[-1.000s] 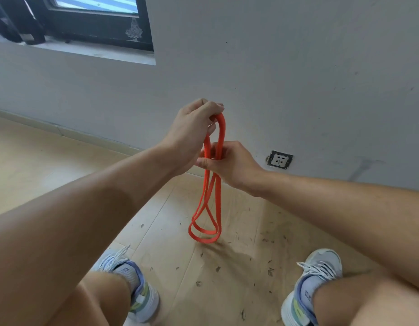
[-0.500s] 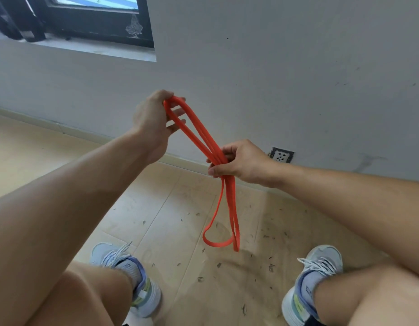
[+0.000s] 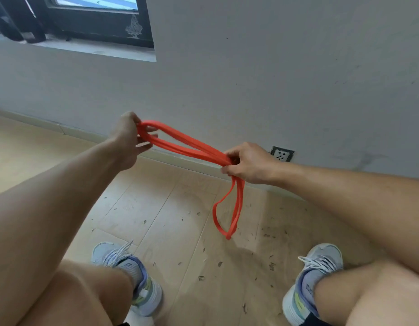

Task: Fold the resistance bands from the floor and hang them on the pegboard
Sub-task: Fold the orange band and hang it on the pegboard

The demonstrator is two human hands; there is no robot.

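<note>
— Wooden floor, grey wall; which step?
— Folding: left hand hooks one end of the orange resistance band, right hand pinches the gathered strands, loop dangling
— Next?
— Probably another fold; no pegboard visible
</note>
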